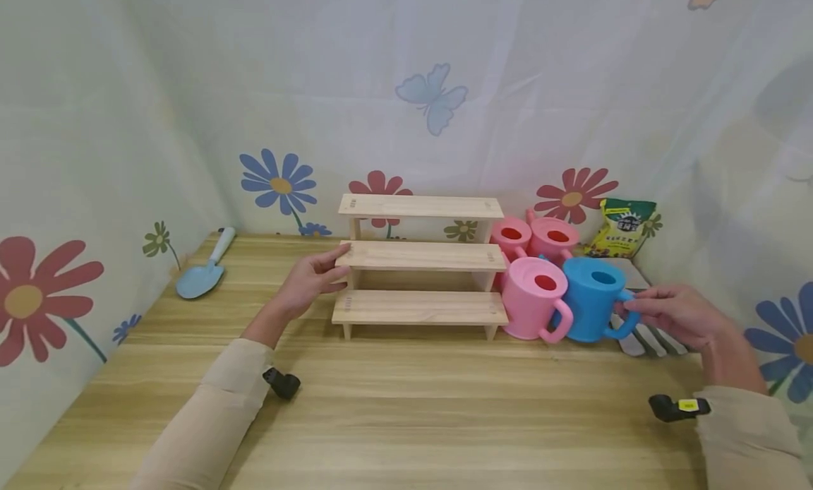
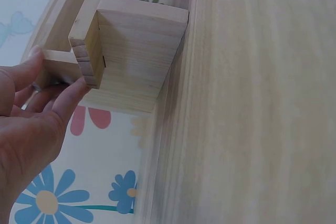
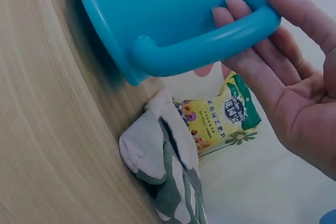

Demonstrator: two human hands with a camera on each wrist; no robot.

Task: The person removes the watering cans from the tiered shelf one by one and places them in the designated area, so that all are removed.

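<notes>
A three-step wooden shelf [image 1: 419, 303] stands in the middle of the table. My left hand [image 1: 309, 282] holds the left end of its middle step, thumb near the top and fingers at the side and underneath. At the shelf's right stands a blue watering can [image 1: 581, 303], and my right hand [image 1: 679, 313] grips its handle [image 3: 210, 48], fingers passing through the loop. A pink watering can [image 1: 530, 303] sits between the blue one and the shelf. Two more pink watering cans [image 1: 557, 229] are behind them, partly hidden.
Grey-and-white striped gloves [image 3: 163, 156] lie right of the blue watering can. A yellow and green packet [image 1: 621, 225] leans at the back right. A light blue hand trowel [image 1: 202, 279] lies at the table's left edge. A printed curtain [image 1: 305, 87] hangs behind.
</notes>
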